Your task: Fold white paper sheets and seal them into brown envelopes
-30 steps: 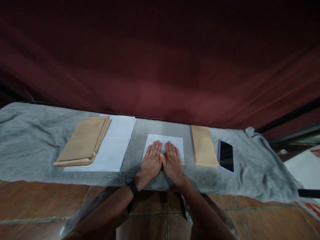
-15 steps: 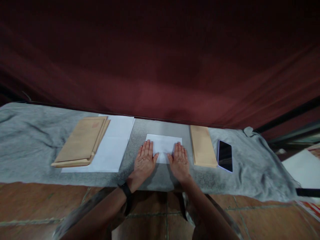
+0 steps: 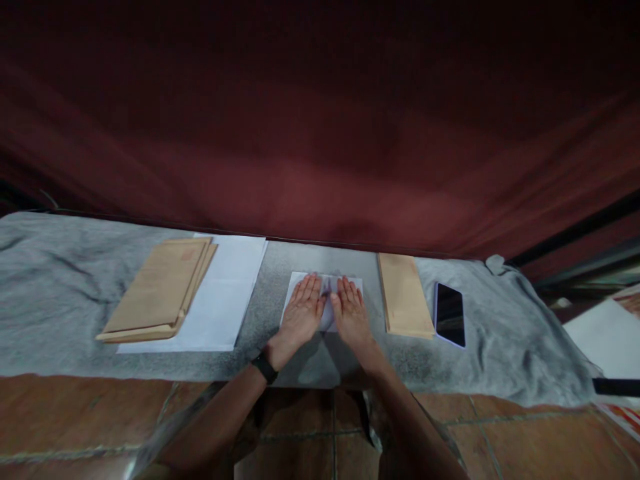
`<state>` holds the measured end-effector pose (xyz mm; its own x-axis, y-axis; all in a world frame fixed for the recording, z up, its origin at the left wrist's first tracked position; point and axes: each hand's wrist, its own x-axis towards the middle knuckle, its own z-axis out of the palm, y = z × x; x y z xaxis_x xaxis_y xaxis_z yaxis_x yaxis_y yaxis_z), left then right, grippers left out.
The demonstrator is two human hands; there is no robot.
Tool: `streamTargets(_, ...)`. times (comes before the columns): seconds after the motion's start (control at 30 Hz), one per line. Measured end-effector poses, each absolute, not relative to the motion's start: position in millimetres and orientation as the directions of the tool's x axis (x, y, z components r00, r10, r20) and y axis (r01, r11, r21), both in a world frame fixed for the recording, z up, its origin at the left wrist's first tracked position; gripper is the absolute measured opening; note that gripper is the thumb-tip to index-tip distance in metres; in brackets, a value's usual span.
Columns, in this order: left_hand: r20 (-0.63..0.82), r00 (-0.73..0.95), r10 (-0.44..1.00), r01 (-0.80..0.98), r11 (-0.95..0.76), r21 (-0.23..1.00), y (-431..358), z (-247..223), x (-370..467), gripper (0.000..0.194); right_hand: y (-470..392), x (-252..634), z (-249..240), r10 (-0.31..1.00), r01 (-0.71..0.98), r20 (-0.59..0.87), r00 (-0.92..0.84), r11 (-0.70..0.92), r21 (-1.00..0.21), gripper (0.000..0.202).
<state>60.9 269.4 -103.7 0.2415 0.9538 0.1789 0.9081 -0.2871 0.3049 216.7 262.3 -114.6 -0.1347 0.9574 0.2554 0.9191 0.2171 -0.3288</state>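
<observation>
A folded sheet of white paper (image 3: 289,296) lies on the grey cloth (image 3: 270,313) in front of me, partly hidden under my hands. My left hand (image 3: 303,308) rests flat on its left part, fingers stretched forward. On the right part, my right hand (image 3: 351,312) also lies flat with its fingers out. The two thumbs are close to each other near the paper's middle. A dark band (image 3: 265,367) is around my left wrist.
At left, a stack of brown envelopes (image 3: 155,287) overlaps larger white sheets (image 3: 225,293). To the right lie narrower brown envelopes (image 3: 406,293) and a phone (image 3: 450,315) with a purple edge. A dark red curtain (image 3: 300,193) hangs behind the cloth-covered surface.
My left hand has slid right and slightly forward onto the paper. My right hand has shifted a little left, so the hands are closer together.
</observation>
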Motion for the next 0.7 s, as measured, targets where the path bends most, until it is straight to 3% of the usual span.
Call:
streamTargets(0.2,0.102,0.311,0.945,0.913,-0.326,0.245,283.0,-109.6,80.8,0.058,276.8,194.6,-110.9,0.975,0.914,0.177,-0.133,0.190,-0.358,0.056)
streamTargets(0.47,0.115,0.168,0.979,0.962,-0.188,0.197,281.7,-112.2,75.8,0.060,276.8,207.0,-126.6,0.950,0.955,0.288,-0.121,0.191,-0.229,0.057)
streamTargets(0.7,0.165,0.095,0.982,0.972,-0.127,0.199,278.3,-113.4,69.3,0.062,273.8,223.1,-139.0,0.917,0.965,0.393,-0.073,0.165,-0.204,0.063)
